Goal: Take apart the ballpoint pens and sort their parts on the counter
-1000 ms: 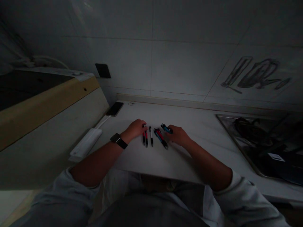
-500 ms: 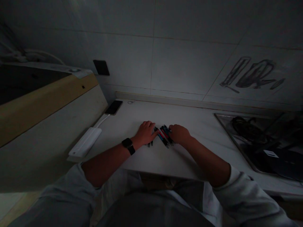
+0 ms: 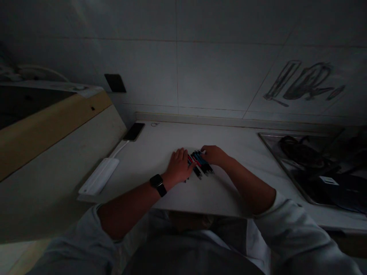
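Several pens [image 3: 200, 164], red, blue and black, lie bunched together on the white counter [image 3: 160, 152]. My left hand [image 3: 180, 167], with a black watch [image 3: 158, 184] on the wrist, lies flat over the left side of the bunch and covers some of the pens. My right hand [image 3: 214, 154] touches the far right end of the bunch with its fingertips. The scene is dim, so finger detail is hard to see.
A dark phone [image 3: 134, 131] lies at the counter's back left, cabled to a white power bank [image 3: 99, 181] near the left edge. A sink [image 3: 312, 164] with dark items is at the right. A raised wooden-edged unit [image 3: 51, 126] stands on the left.
My left hand has slid right, pushing the separate left pens against the right group. My right hand has stayed at the right side of the bunch. The view shifted slightly.
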Demonstrator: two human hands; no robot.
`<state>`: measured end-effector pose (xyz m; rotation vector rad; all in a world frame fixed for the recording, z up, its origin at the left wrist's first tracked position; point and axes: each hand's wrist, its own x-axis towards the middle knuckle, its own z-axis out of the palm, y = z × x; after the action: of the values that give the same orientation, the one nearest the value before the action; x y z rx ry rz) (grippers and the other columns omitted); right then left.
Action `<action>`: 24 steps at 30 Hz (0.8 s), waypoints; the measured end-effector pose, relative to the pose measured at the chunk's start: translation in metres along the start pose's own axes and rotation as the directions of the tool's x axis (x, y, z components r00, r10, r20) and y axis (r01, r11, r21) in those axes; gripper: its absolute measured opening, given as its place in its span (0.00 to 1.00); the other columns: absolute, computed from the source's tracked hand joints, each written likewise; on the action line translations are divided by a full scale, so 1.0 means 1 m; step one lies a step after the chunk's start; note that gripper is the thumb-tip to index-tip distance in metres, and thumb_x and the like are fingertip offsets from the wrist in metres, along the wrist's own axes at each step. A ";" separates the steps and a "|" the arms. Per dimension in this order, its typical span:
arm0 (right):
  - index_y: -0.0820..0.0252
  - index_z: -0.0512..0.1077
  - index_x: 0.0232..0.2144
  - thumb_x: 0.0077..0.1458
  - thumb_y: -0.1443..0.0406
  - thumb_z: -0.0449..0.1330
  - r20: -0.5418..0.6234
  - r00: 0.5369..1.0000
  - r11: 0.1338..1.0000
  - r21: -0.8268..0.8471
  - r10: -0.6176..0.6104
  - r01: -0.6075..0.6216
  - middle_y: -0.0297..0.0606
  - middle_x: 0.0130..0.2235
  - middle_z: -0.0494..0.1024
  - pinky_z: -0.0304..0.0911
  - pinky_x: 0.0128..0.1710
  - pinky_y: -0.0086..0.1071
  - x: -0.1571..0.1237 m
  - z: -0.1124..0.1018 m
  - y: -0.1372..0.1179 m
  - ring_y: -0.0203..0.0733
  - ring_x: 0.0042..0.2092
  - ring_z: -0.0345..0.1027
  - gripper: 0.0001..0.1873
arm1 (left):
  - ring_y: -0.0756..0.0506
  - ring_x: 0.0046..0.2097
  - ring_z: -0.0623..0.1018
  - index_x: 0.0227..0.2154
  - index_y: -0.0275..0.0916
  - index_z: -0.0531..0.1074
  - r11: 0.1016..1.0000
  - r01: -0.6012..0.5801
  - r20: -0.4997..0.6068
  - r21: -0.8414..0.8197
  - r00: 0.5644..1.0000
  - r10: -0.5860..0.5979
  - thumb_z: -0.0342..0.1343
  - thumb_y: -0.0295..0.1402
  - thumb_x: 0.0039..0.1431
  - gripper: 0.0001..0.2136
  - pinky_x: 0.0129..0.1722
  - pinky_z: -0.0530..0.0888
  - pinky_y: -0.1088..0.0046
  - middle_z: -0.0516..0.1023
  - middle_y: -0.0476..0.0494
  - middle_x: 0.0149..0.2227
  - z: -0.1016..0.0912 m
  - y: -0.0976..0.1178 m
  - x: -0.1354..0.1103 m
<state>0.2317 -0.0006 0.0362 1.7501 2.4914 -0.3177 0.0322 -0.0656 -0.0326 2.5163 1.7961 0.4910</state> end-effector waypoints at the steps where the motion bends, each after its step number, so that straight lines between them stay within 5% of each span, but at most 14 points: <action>1: 0.61 0.74 0.59 0.66 0.58 0.57 0.001 1.000 1.000 0.000 -0.014 0.014 0.50 0.54 0.82 0.65 0.53 0.35 0.004 0.000 0.000 0.50 0.55 0.75 0.23 | 0.27 0.73 0.57 0.69 0.24 0.56 1.000 0.006 0.013 0.008 1.000 -0.007 0.39 0.53 0.73 0.36 0.71 0.54 0.47 0.56 0.19 0.72 0.002 0.000 -0.001; 8: 0.60 0.71 0.63 0.64 0.61 0.60 0.093 0.954 0.956 -0.038 -0.286 0.291 0.46 0.50 0.84 0.63 0.54 0.34 0.024 -0.010 -0.001 0.50 0.55 0.76 0.26 | 0.27 0.74 0.56 0.70 0.25 0.54 0.997 -0.045 0.042 -0.064 0.998 0.048 0.41 0.55 0.72 0.38 0.72 0.55 0.47 0.56 0.20 0.72 0.009 0.008 0.010; 14: 0.62 0.73 0.57 0.63 0.63 0.59 0.119 0.978 0.985 0.055 -0.171 0.166 0.40 0.38 0.85 0.65 0.45 0.31 -0.003 -0.010 0.003 0.45 0.41 0.80 0.22 | 0.31 0.74 0.58 0.71 0.29 0.52 0.953 -0.258 0.062 -0.159 0.961 0.270 0.46 0.51 0.71 0.36 0.72 0.57 0.49 0.58 0.24 0.72 0.004 0.009 0.014; 20: 0.62 0.73 0.56 0.64 0.59 0.60 -0.003 0.988 0.988 0.020 -0.152 0.152 0.46 0.46 0.84 0.64 0.50 0.35 -0.022 0.010 0.013 0.50 0.50 0.76 0.22 | 0.29 0.76 0.51 0.71 0.27 0.52 0.953 -0.270 0.137 -0.140 0.947 0.289 0.44 0.56 0.70 0.39 0.73 0.53 0.49 0.52 0.22 0.74 -0.004 0.010 0.011; 24: 0.59 0.71 0.62 0.65 0.58 0.60 -0.050 0.977 0.978 0.010 -0.210 0.210 0.48 0.52 0.81 0.63 0.53 0.36 -0.018 0.016 0.019 0.51 0.54 0.74 0.25 | 0.29 0.74 0.56 0.71 0.28 0.52 0.949 -0.271 0.143 -0.159 0.945 0.293 0.48 0.57 0.68 0.41 0.72 0.55 0.50 0.55 0.22 0.73 -0.008 0.011 0.011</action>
<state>0.2550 -0.0142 0.0218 1.5182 2.7212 -0.3115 0.0432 -0.0605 -0.0205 2.6396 1.3054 0.3815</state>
